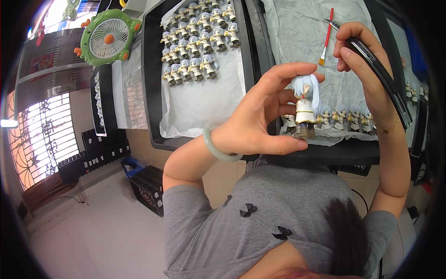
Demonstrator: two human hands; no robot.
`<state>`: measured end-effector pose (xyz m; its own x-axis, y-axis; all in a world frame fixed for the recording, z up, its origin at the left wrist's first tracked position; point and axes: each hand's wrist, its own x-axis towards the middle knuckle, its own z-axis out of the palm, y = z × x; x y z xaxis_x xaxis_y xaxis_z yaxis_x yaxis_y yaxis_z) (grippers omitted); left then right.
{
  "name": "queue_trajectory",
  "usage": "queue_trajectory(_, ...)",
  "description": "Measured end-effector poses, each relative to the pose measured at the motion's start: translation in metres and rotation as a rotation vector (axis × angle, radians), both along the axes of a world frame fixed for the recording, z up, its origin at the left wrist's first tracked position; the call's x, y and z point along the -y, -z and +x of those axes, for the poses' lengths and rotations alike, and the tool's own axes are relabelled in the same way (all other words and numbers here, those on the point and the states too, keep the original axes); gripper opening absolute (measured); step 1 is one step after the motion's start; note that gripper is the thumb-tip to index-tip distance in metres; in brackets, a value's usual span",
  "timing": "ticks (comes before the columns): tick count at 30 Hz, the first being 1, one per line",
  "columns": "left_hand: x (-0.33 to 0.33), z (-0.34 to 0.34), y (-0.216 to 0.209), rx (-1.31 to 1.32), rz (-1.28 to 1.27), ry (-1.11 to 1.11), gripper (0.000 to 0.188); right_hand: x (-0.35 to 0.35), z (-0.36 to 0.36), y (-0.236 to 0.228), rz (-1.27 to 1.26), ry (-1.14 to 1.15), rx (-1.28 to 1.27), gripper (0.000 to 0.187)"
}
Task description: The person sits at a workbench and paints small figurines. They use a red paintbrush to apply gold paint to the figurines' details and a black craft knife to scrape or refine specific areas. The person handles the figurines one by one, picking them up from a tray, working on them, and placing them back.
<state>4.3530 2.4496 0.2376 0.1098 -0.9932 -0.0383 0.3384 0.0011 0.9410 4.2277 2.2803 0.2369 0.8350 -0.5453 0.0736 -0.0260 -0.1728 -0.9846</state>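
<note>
My left hand (253, 114), with a pale bangle at the wrist, holds a small figurine (304, 109) upright between thumb and fingers. The figurine has pale blue hair, a white outfit with gold trim and brown boots. Its head is near my index fingertip, its boots near my thumb. To the right, my raised right hand (367, 58) is closed around long black tweezers (374, 65). Their thin tip points up and left, away from the figurine. Behind the hands, a paintbrush (329, 35) with a red handle and tan bristles lies on crumpled white paper (297, 32).
Several similar figurines (354, 117) stand along the near edge of the right tray. A black tray (153, 109) at left holds rows of figurines (193, 44) on white paper. A green fan (109, 39) stands beyond its left side. Black crates (146, 188) sit on the floor.
</note>
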Motion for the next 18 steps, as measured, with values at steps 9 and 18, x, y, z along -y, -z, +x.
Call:
queue_trajectory(9,0.001,0.001,0.019,0.412,-0.231,-0.094,0.071,-0.013,-0.003,-0.002,0.016,-0.124,0.134,0.02)
queue_trajectory(18,0.002,0.003,0.016,1.097,-0.234,-0.195,0.066,-0.023,0.001,0.004,-0.072,-0.255,0.052,0.018)
